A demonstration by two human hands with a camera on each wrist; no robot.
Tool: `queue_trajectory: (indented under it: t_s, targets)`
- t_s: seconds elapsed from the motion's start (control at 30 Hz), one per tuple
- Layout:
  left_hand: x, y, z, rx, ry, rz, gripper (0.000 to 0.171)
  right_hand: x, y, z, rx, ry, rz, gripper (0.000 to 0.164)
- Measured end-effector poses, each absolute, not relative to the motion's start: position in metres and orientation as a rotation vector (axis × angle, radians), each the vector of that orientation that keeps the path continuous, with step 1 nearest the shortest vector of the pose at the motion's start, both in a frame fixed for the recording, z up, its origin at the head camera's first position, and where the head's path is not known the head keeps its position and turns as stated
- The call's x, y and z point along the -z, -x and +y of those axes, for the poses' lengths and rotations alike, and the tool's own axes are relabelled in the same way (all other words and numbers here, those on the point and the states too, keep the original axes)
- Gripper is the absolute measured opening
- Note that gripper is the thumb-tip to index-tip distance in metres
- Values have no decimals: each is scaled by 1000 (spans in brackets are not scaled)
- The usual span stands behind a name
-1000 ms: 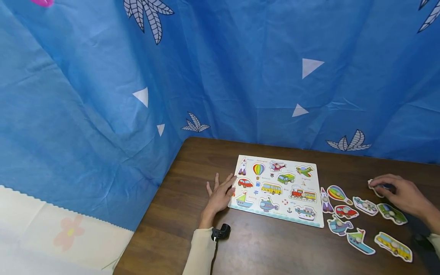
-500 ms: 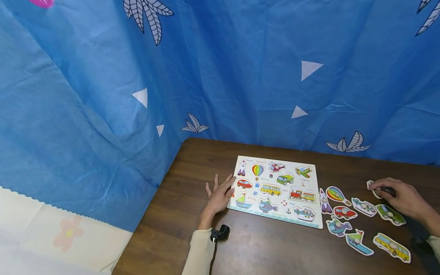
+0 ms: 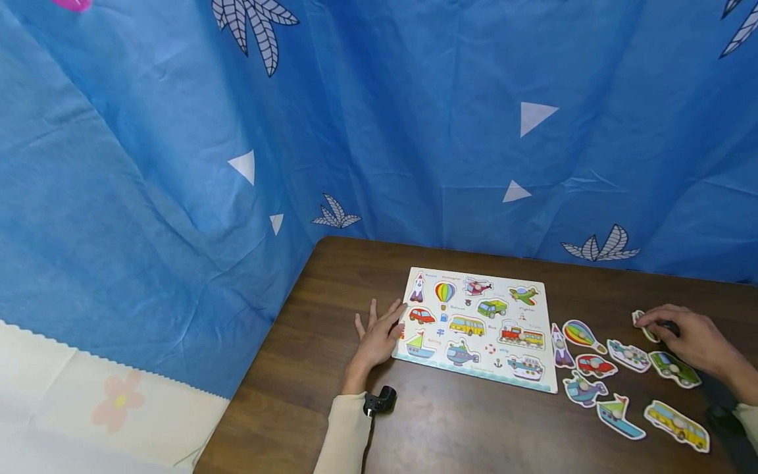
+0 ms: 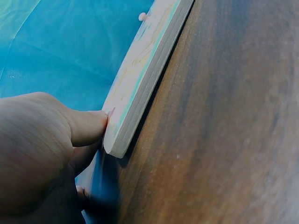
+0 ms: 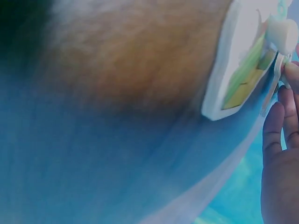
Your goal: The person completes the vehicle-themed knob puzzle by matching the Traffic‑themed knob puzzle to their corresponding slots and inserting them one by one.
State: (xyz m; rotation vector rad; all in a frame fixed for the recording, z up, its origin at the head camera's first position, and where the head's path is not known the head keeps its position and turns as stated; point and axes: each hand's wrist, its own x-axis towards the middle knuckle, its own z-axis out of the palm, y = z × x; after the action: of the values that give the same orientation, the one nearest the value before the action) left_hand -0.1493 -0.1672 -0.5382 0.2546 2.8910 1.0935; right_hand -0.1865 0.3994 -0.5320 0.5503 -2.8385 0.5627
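Observation:
My left hand (image 3: 374, 339) rests at the left edge of a white wooden puzzle board (image 3: 456, 365) printed with vehicles. In the left wrist view, its thumb presses on the board's corner; in the head view the other fingers are spread. At far right, the fingers of my right hand (image 3: 695, 339) pinch a white-rimmed puzzle piece (image 3: 637, 318). Most of that piece is hidden by the hand, so its picture cannot be told. Just below lies the green truck piece (image 3: 675, 370), whose pale knob (image 5: 282, 36) stands out in the right wrist view.
Between board and right hand lie a rocket piece (image 3: 561, 347), a balloon piece (image 3: 582, 334), a ship piece (image 3: 629, 356) and a red car piece (image 3: 595, 365). Nearer me are a submarine piece (image 3: 583, 390), a sailboat piece (image 3: 619, 417) and a bus piece (image 3: 677, 424). A blue curtain (image 3: 385, 131) hangs behind the table.
My right fingers have shifted slightly around the far puzzle piece, which stays in nearly the same spot. The left hand and the board have not moved.

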Motion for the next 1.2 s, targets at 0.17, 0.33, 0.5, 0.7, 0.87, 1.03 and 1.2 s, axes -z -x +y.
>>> queue_trajectory:
  t_s: [0.17,0.33,0.5,0.7,0.87,1.03,1.2]
  targets:
    - [538,150,-167,-1085,-254,2894,47,528,190,396,-554,-520,-2847,27]
    - [537,150,-167,-1076,-257,2893,47,524,194,389,-575,-524,-2845,26]
    - [538,152,-167,-1069,-260,2899,47,521,198,379,-585,-568,-2815,26]
    - [539,152,-167,-1072,-257,2901,47,517,203,364,-625,-652,-2775,30]
    - [538,151,-167,-1073,-247,2894,47,515,209,349,-629,-711,-2746,31]
    - [537,151,-167,-1071,-242,2892,48,510,216,333,-651,-766,-2746,32]
    - [539,150,-168,-1089,-239,2888,48,507,221,317,-674,-806,-2738,33]
